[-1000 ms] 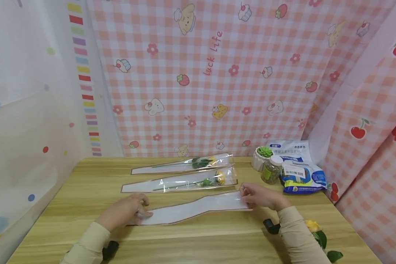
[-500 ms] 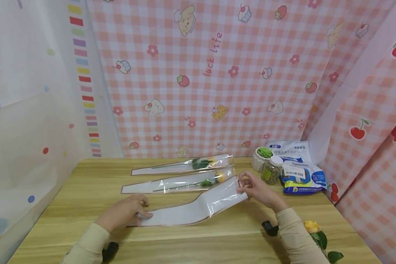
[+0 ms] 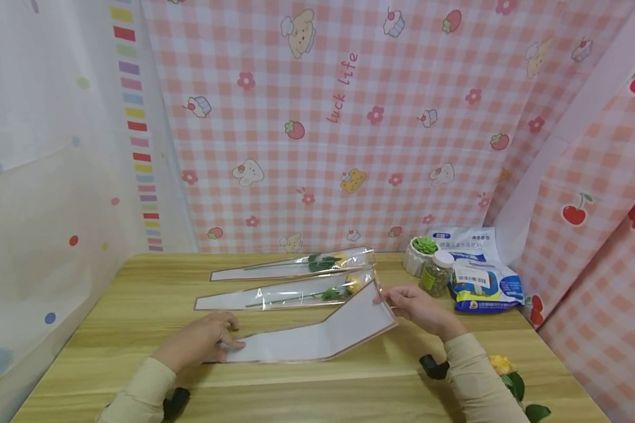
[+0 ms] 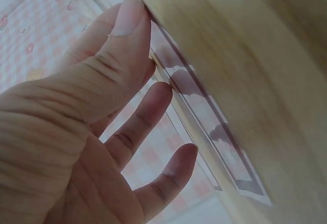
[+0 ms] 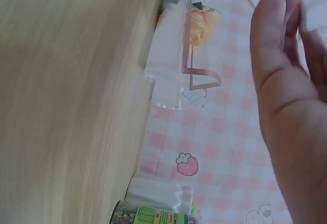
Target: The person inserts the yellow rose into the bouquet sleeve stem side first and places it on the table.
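Note:
A long white flower sleeve (image 3: 291, 345) with a brown border and a clear film face lies near the table's middle. Its narrow left end is flat under my left hand (image 3: 203, 338), whose thumb and index finger rest on it. In the left wrist view, the other fingers (image 4: 148, 106) are spread loosely above it. My right hand (image 3: 415, 308) pinches the wide end, which is bent up and tilted off the table. Beyond it lie two similar sleeves, the nearer one (image 3: 222, 302) and the farther one (image 3: 233, 274), each with a yellow rose inside.
A potted succulent (image 3: 418, 258), a jar of pellets (image 3: 436, 275) and blue-white packets (image 3: 487, 285) stand at the back right. Beside my right forearm lies a loose yellow rose (image 3: 501, 363). Checked cloth (image 3: 323, 147) hangs behind the wooden table (image 3: 275, 393).
My right hand has raised the wide end of the sleeve and turned it, so its plain white face now tilts toward me. My left hand has stayed in place.

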Available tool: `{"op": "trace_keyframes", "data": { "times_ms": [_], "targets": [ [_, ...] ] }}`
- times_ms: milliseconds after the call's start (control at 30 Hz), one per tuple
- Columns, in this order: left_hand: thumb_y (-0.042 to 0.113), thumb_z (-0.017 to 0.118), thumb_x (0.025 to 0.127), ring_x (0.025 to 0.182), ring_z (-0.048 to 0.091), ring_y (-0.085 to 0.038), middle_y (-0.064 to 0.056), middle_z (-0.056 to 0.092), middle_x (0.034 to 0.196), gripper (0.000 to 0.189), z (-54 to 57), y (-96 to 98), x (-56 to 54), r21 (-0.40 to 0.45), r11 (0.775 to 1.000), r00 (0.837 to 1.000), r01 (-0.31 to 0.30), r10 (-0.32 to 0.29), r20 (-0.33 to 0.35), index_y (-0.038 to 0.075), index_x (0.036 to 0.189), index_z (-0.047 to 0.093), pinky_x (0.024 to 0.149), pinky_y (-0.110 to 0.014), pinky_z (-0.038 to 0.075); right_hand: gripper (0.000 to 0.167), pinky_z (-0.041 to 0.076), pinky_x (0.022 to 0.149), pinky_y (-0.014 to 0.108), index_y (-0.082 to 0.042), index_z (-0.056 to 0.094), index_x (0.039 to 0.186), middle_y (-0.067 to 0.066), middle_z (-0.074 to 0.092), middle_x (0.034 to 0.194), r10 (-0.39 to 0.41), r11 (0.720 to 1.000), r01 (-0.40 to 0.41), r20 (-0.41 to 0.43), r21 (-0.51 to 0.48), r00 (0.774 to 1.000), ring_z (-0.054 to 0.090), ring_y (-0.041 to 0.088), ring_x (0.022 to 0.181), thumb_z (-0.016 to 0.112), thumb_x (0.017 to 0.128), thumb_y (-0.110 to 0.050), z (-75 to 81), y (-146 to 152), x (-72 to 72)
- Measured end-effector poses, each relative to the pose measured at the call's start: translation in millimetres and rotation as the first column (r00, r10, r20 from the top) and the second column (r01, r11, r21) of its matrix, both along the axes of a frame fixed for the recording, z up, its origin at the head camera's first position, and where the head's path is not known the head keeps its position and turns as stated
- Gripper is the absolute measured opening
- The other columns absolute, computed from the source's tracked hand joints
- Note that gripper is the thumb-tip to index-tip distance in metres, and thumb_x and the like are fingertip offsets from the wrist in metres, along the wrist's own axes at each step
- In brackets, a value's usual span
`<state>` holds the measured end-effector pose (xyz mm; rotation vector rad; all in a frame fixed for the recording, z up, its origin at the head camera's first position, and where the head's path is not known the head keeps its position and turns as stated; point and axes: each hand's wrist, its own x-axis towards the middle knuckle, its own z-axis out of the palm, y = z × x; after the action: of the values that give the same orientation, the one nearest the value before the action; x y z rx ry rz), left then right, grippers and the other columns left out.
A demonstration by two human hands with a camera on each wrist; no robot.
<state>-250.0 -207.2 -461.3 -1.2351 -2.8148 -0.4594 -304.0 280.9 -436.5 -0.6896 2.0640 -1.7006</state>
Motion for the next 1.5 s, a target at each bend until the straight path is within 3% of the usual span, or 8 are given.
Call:
{"op": "trace_keyframes", "data": {
  "times_ms": [133,367,533,667,767,933,1300,1500],
  "targets": [
    [0.020,0.088,0.072,0.109,0.060,-0.031,-0.008,0.064,0.115,0.035,-1.7,-1.1,-0.7,-0.002,1.000,1.000,0.005,-0.005,-0.009,0.016,0.106,0.081,0.094,-0.046,0.054,0.030,0.055,0.092,0.029,0.014,0.063,0.121,0.008,0.062,0.129,0.002,1.000,-0.002,0.022,0.005,1.000,0.062,0.013,0.111,0.050,0.106,-0.009,1.0,0,0.2],
    [0.020,0.087,0.073,0.110,0.060,-0.031,-0.008,0.064,0.116,0.035,-4.4,-1.9,-2.8,-0.003,1.000,1.000,-0.017,0.017,0.006,0.017,0.107,0.081,0.095,-0.046,0.054,0.022,0.052,0.080,0.023,0.007,0.061,0.112,0.011,0.058,0.112,-0.005,0.979,0.026,-0.103,0.204,0.995,0.059,0.015,0.095,0.068,0.093,-0.001,2.1,-5,-0.6],
    [0.020,0.087,0.074,0.111,0.059,-0.031,-0.009,0.064,0.118,0.035,-3.9,-2.3,-3.8,-0.008,1.000,1.000,-0.019,0.019,0.021,0.017,0.109,0.081,0.095,-0.046,0.054,0.033,0.046,0.072,0.024,-0.001,0.067,0.126,0.009,0.055,0.101,0.004,0.953,0.037,-0.133,0.300,0.991,0.049,0.020,0.087,0.066,0.092,0.001,1.2,-6,0.9],
    [0.019,0.086,0.075,0.110,0.060,-0.031,-0.010,0.064,0.118,0.035,-3.3,-3.7,-4.0,0.001,1.000,1.000,-0.009,0.009,0.027,0.016,0.109,0.080,0.093,-0.044,0.055,0.048,0.048,0.075,0.029,-0.003,0.062,0.136,0.008,0.054,0.094,-0.001,0.940,0.034,-0.097,0.340,0.995,0.052,0.023,0.089,0.073,0.090,-0.005,2.0,-7,2.2],
    [0.019,0.087,0.075,0.109,0.060,-0.031,-0.010,0.064,0.117,0.034,-2.9,-5.2,-3.9,0.003,1.000,1.000,-0.003,0.002,0.015,0.016,0.109,0.081,0.091,-0.044,0.056,0.062,0.051,0.085,0.035,-0.003,0.054,0.143,0.016,0.060,0.113,0.013,0.939,0.012,-0.068,0.344,0.998,0.057,0.027,0.100,0.079,0.086,-0.008,2.1,-7,2.6],
    [0.019,0.087,0.075,0.108,0.061,-0.031,-0.009,0.065,0.116,0.035,-3.9,-7.4,-5.1,-0.009,1.000,1.000,0.010,-0.010,-0.018,0.016,0.109,0.081,0.090,-0.044,0.056,0.078,0.049,0.094,0.040,-0.004,0.042,0.150,0.025,0.047,0.137,0.060,0.944,-0.038,-0.058,0.328,0.996,0.055,0.032,0.112,0.082,0.083,-0.009,-1.0,-6,2.4],
    [0.020,0.088,0.074,0.108,0.061,-0.029,-0.008,0.065,0.118,0.035,-5.9,-12.7,-6.9,-0.022,0.999,1.000,-0.026,0.026,0.009,0.018,0.109,0.081,0.090,-0.044,0.055,0.086,0.053,0.093,0.048,-0.015,0.038,0.155,0.020,0.032,0.151,0.138,0.960,-0.124,-0.040,0.250,0.990,0.049,0.036,0.119,0.080,0.080,-0.004,-5.6,-9,-0.6],
    [0.020,0.089,0.073,0.107,0.061,-0.028,-0.009,0.065,0.119,0.034,-2.6,-15.6,-4.3,-0.019,0.999,0.999,-0.028,0.029,0.032,0.018,0.107,0.082,0.089,-0.042,0.055,0.085,0.053,0.091,0.046,-0.014,0.037,0.154,0.023,0.041,0.140,0.144,0.956,-0.137,-0.010,0.260,0.990,0.053,0.034,0.113,0.079,0.082,-0.006,-7.0,-10,1.9]
  ]
}}
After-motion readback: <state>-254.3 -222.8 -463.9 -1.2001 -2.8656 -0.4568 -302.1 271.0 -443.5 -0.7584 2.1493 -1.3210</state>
